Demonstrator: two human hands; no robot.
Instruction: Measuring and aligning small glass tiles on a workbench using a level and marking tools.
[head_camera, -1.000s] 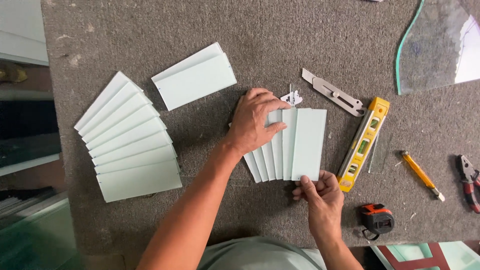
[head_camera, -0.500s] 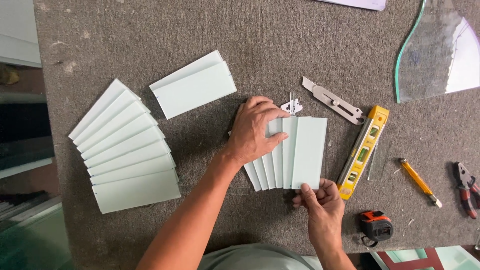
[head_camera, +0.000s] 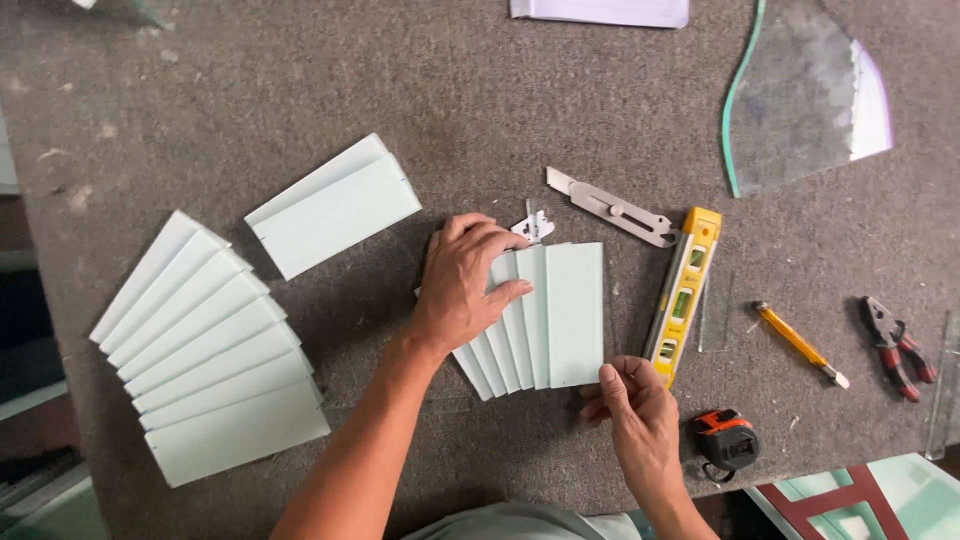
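Fanning small stack of pale green rectangular glass strips on grey felt-covered bench: left hand lies flat on strips, fingers spread, pressing. Right hand pinches lower corner of rightmost strip. Larger fan of same strips lies spread, well apart at left; two more strips between. Judged roughly mid-job: one fan laid out, second partly spread. Yellow spirit level just beside.

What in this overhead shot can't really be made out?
- How many pale green strips are in the fan: the left hand covers part of it.
- Right hand grip: whether its fingertips pinch the strip corner or only touch it is unclear.
- White sheet: cut off by the top edge.
- Small white piece above the fan: too small to identify.
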